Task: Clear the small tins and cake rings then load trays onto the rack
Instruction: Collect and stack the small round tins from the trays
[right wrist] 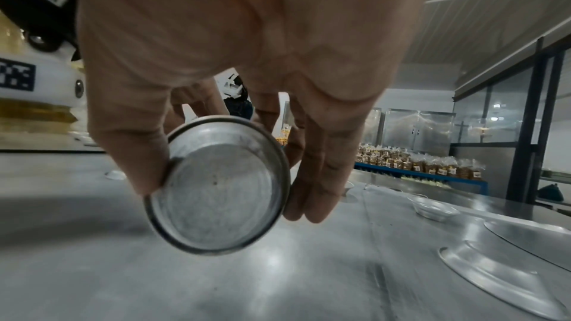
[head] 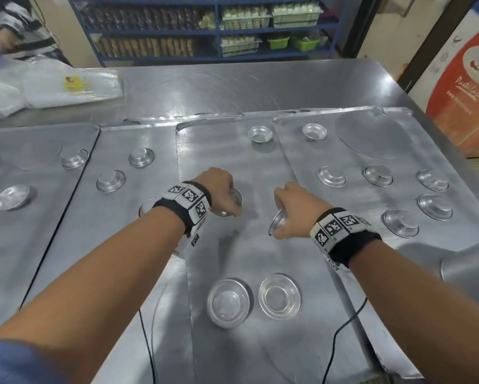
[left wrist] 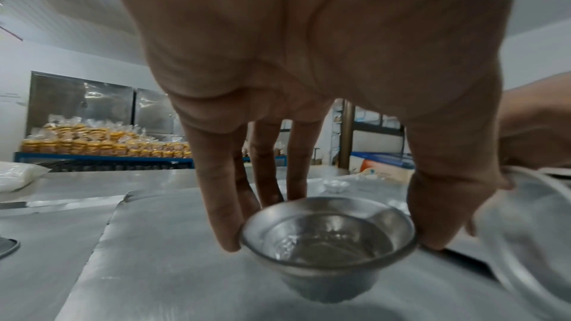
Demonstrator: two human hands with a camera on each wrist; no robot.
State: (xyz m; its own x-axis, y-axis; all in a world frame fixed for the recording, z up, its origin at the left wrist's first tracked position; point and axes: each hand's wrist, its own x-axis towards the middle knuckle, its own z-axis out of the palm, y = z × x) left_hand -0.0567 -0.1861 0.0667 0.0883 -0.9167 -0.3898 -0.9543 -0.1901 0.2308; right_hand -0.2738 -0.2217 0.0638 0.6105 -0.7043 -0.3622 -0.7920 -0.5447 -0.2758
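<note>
Several flat metal trays cover the steel table, with small round tins scattered on them. My left hand pinches the rim of one upright small tin between thumb and fingers, just above the middle tray. My right hand holds another small tin tilted on its side, its mouth facing the wrist camera. Two empty tins stand upright near the front of the middle tray. Several tins lie upside down on the right tray and on the left trays.
A stack of clear plastic lids lies at the table's back left, where another person's striped sleeve shows. Blue shelves of packaged goods stand behind. An orange box is at the right. A black cable crosses the front.
</note>
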